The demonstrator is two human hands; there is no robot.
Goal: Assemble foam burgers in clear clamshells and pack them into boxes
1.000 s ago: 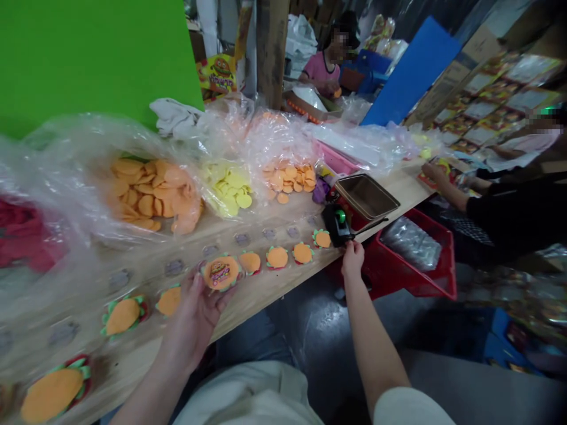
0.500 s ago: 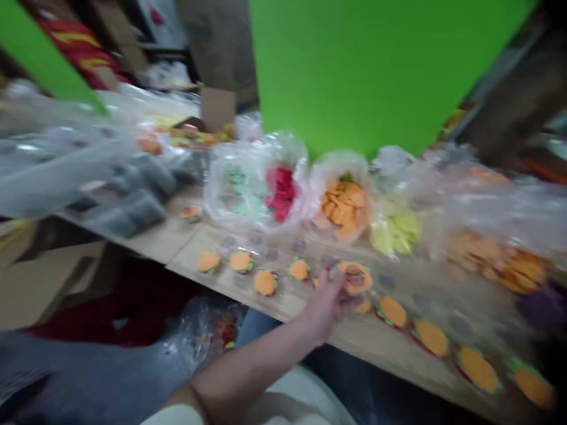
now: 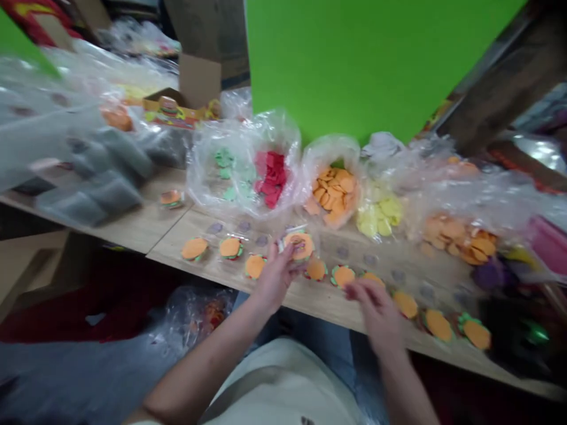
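Observation:
My left hand (image 3: 275, 274) is closed on a toy burger (image 3: 305, 252) with an orange bun and what looks like a small printed picture on top, held just above the table. To its right, my right hand (image 3: 376, 304) hovers over the table's front edge with its fingers curled together; what they hold, if anything, is too small and blurred to make out. Near its fingertips lies a toy burger (image 3: 343, 275) with green and red layers. More such burgers run along the table in a row, among them one at the left end (image 3: 195, 248) and one at the right end (image 3: 477, 334).
Behind the row stand open clear bags of green pieces (image 3: 225, 159), red pieces (image 3: 272, 177), orange rounds (image 3: 334, 192) and yellow pieces (image 3: 380, 215). Grey pouches (image 3: 95, 195) lie at the left. A green panel (image 3: 372, 65) rises behind. Small clear discs (image 3: 261, 240) dot the tabletop.
My right hand has come into view over the front edge. My left hand still holds the burger and now sits further left along the row. The view has shifted.

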